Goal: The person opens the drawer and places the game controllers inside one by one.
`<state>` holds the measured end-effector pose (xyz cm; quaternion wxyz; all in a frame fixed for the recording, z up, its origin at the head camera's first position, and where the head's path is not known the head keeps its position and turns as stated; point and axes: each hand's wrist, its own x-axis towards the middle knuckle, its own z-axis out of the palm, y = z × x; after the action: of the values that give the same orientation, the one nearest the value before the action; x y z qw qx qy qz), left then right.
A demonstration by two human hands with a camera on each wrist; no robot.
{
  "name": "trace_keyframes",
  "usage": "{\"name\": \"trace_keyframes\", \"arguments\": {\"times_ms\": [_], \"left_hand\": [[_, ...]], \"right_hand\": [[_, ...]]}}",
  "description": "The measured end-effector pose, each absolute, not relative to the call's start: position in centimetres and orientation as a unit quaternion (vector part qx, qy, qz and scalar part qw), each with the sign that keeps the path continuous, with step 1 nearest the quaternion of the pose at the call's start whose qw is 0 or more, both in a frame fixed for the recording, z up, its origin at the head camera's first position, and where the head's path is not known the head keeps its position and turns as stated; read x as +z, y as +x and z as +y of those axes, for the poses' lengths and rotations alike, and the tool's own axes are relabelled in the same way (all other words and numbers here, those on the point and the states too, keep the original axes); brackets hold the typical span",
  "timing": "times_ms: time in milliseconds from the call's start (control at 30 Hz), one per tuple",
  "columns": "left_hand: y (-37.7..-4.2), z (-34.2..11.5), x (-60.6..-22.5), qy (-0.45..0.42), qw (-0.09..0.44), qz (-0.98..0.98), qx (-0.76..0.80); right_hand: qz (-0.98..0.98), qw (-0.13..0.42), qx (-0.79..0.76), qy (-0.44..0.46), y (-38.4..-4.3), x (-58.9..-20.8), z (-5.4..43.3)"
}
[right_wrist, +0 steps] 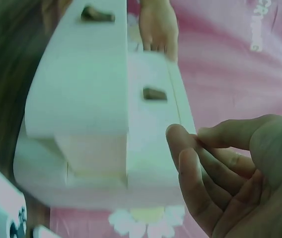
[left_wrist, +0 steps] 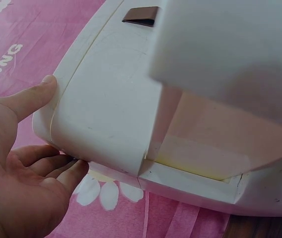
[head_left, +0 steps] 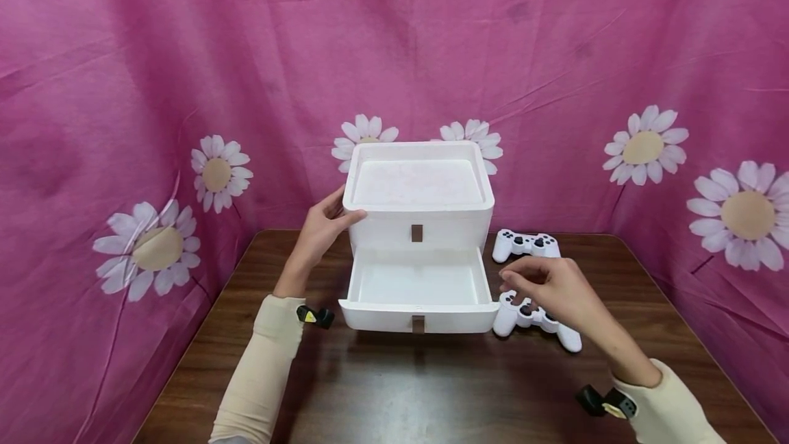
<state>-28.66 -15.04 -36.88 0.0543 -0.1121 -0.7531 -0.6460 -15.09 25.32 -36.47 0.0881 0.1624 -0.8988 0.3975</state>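
Observation:
A white two-drawer storage box (head_left: 422, 177) stands on the table. Its upper drawer (head_left: 382, 230) is closed, while the lower drawer (head_left: 456, 321) is pulled out with nothing visible inside. My left hand (head_left: 317, 235) grips the box's left upper corner, thumb on the front edge and fingers against the side. In the left wrist view, the left hand's fingers (left_wrist: 71, 173) touch the side wall. My right hand (head_left: 555, 290), its fingers loosely bent and holding nothing, hovers over the nearer white game controller (head_left: 570, 338). The right wrist view shows the right hand (right_wrist: 245, 173) apart from the box.
A second white game controller (head_left: 505, 245) lies farther back, right of the box. The wooden table (head_left: 407, 389) meets a pink flowered cloth (head_left: 277, 88) at the back and sides. Brown tabs, such as the drawer pull (head_left: 418, 324), mark both drawer fronts.

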Motion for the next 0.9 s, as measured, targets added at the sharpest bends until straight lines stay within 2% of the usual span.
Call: {"name": "trace_keyframes", "arguments": {"times_ms": [300,533,900], "left_hand": [[-28.9,-15.2,-37.0,-0.113,0.052,-0.753,-0.646],[-28.8,-15.2,-37.0,-0.112,0.051,-0.756,-0.643],[-28.7,-15.2,-37.0,-0.112,0.053,-0.758,-0.64]], "right_hand": [[-0.92,0.111,0.337,0.165,-17.0,-36.1,29.0],[-0.935,0.166,0.251,0.187,-19.0,-36.4,31.4],[-0.95,0.059,0.226,0.207,-21.9,-37.9,33.9]]}}
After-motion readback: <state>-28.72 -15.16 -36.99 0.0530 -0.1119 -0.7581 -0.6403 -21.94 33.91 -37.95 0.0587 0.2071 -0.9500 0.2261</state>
